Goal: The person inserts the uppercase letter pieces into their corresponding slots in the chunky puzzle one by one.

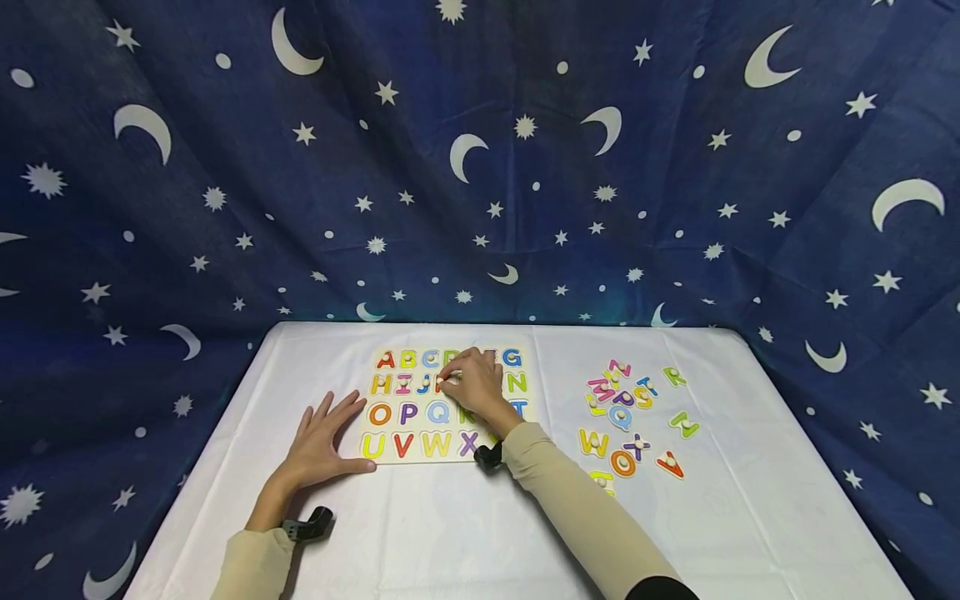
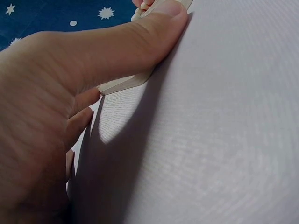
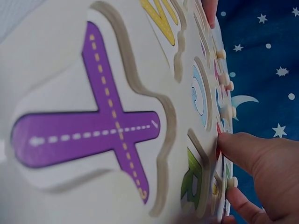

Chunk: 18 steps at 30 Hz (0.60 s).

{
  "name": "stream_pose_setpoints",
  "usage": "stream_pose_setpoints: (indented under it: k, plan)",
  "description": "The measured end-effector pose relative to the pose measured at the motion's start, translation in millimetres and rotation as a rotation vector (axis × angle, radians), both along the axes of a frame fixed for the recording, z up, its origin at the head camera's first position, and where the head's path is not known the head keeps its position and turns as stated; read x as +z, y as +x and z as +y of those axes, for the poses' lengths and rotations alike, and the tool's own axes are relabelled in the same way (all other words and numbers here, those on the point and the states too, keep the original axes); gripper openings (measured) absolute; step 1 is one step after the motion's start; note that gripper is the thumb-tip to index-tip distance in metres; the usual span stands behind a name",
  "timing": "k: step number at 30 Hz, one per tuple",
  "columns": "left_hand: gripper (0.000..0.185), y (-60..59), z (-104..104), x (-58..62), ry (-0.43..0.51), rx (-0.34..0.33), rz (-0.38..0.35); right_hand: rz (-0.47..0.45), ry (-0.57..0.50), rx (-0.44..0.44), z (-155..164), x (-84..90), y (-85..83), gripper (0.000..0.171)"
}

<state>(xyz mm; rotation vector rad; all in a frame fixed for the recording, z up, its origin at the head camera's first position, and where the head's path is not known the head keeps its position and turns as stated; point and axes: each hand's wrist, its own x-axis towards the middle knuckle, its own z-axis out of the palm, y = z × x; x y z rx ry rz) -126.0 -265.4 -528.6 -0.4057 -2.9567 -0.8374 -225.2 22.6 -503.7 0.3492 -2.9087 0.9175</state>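
Alphabet puzzle board (image 1: 450, 454) flat on the white tabletop (image 1: 420, 533), near its far edge and left of centre, with rows of coloured letters: A, B, C and G along the top, H, I, J and N below, O, P, Q next, U, V, W, X nearest.

Left hand (image 1: 322, 442) spread flat on the cloth just beside the board's near left corner, fingers straight and fanned, thumb tip (image 2: 168, 14) touching the board's edge in the left wrist view. Nothing held.

Right hand (image 1: 474, 385) over the middle of the board, fingers curled, fingertips (image 3: 233, 144) pinching a small knobbed letter piece (image 1: 444, 382) in the second row, right of the J; which letter, impossible to tell. In the right wrist view, empty purple X recess (image 3: 93, 126) large in front, a row of pale knobs (image 3: 227, 112) standing up from seated pieces beyond.

Loose letters (image 1: 630, 412) scattered on the tabletop well to the right of the board, among them R, M, W, O and a red A.

Dark blue cloth (image 1: 480, 167) with white moons and stars hanging behind and around the tabletop.
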Motion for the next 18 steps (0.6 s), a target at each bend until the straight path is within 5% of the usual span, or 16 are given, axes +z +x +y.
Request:
stream_pose_setpoints:
  k: [18]
  plan:
    - [0.110, 2.6, 0.5, 3.0, -0.001, -0.012, 0.015, 0.028, 0.023, -0.022, -1.7, -2.9, 1.6, 0.008]
